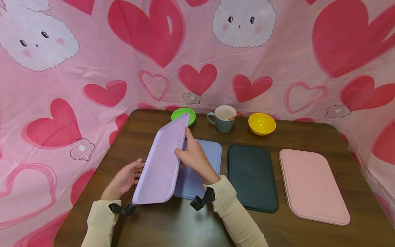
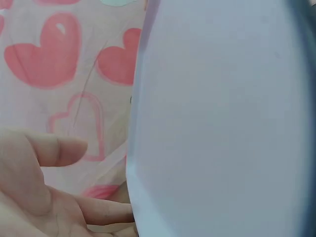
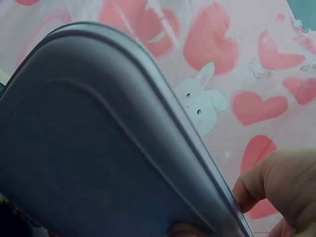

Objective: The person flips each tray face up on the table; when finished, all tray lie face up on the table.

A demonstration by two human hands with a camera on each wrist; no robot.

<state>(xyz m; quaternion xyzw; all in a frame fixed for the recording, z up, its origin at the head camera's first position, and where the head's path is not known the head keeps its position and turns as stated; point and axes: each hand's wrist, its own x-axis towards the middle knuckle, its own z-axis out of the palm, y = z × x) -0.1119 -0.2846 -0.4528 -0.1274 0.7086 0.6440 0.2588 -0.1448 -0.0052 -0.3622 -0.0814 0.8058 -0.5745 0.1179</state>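
A lilac tray (image 1: 162, 161) is held tilted above the table, its inner face turned up and to the left. My right hand (image 1: 195, 155) grips its right long edge, thumb on the inner face and fingers behind. At the left edge is my left hand (image 1: 124, 180), fingers loosely extended; in the left wrist view its fingertips reach the rim of the tray (image 2: 217, 123), and whether they touch it I cannot tell. The right wrist view shows the tray's underside (image 3: 89, 158). Partly hidden beneath it, a blue-violet tray (image 1: 211, 151) lies on the table.
A dark green tray (image 1: 252, 178) and a pink tray (image 1: 313, 187) lie to the right on the brown table (image 1: 197, 226). Along the back stand a green bowl (image 1: 190, 115), partly covered by the lilac tray, a teal mug (image 1: 223, 124) with an orange stick (image 1: 235, 116), and a yellow bowl (image 1: 261, 125).
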